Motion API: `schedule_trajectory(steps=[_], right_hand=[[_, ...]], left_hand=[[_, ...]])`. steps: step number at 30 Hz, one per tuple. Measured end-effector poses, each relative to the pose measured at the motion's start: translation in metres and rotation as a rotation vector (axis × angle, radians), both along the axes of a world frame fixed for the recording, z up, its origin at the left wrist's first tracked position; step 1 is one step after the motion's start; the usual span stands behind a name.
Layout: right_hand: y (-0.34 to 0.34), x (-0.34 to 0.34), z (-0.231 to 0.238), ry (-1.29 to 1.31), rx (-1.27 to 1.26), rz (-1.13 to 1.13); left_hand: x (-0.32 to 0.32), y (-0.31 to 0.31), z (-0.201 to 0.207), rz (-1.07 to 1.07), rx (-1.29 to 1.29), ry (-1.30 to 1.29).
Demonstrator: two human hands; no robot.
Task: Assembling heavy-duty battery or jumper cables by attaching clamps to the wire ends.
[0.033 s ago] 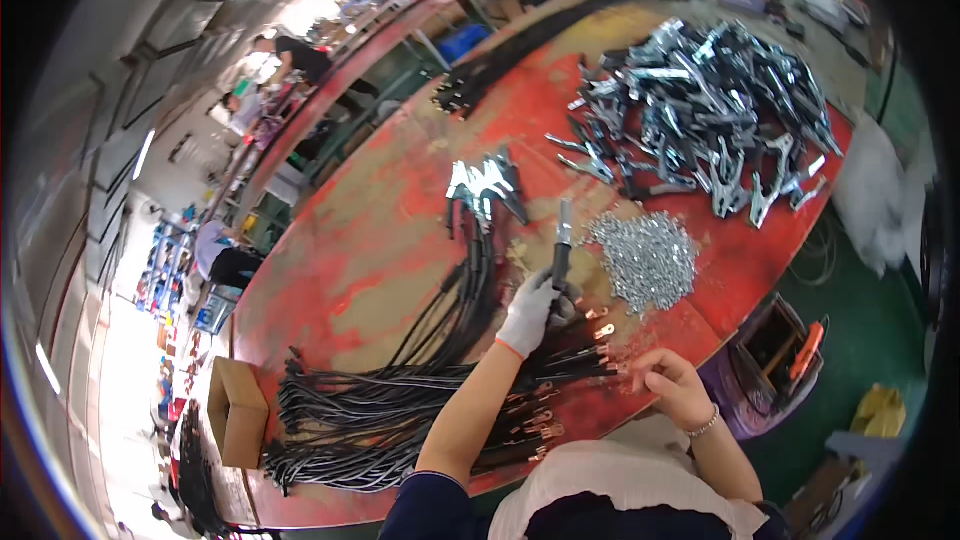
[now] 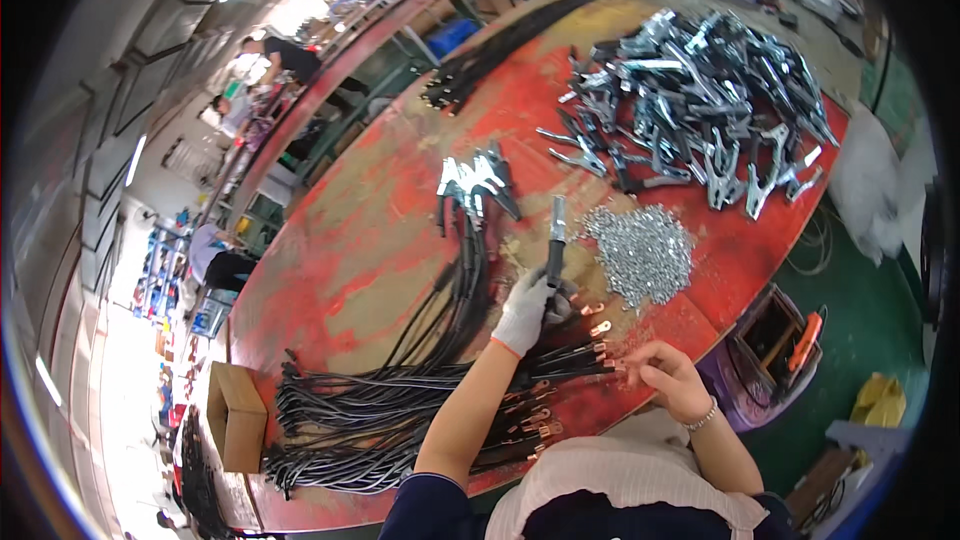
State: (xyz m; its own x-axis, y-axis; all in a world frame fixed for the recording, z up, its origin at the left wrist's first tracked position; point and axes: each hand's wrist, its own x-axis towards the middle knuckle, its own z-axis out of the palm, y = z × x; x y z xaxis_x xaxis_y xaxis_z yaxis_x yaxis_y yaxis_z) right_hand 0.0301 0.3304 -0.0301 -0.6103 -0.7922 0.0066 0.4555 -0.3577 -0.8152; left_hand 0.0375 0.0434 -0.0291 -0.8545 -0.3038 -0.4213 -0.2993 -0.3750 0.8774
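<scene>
Your left hand (image 2: 527, 308), in a white glove, is closed around the dark handle of a tool (image 2: 555, 240) that stands on the red table (image 2: 350, 240), its metal tip pointing away from you. Your bare right hand (image 2: 668, 373) is half curled, fingertips pinching at the copper lug ends of the black cables (image 2: 420, 400) lying across the near edge. A heap of small silver screws (image 2: 640, 252) sits just beyond, and a big pile of metal clamps (image 2: 700, 100) farther back
</scene>
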Motion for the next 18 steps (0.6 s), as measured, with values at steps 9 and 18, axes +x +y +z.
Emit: schedule_trajectory(steps=[9, 18], right_hand=[[-0.014, 0.014, 0.001, 0.039, 0.019, 0.066], [0.017, 0.035, 0.012, 0.191, 0.087, 0.018]], left_hand=[[-0.002, 0.008, -0.012, -0.036, -0.031, 0.069], [-0.012, 0.012, -0.009, -0.071, -0.015, 0.096]])
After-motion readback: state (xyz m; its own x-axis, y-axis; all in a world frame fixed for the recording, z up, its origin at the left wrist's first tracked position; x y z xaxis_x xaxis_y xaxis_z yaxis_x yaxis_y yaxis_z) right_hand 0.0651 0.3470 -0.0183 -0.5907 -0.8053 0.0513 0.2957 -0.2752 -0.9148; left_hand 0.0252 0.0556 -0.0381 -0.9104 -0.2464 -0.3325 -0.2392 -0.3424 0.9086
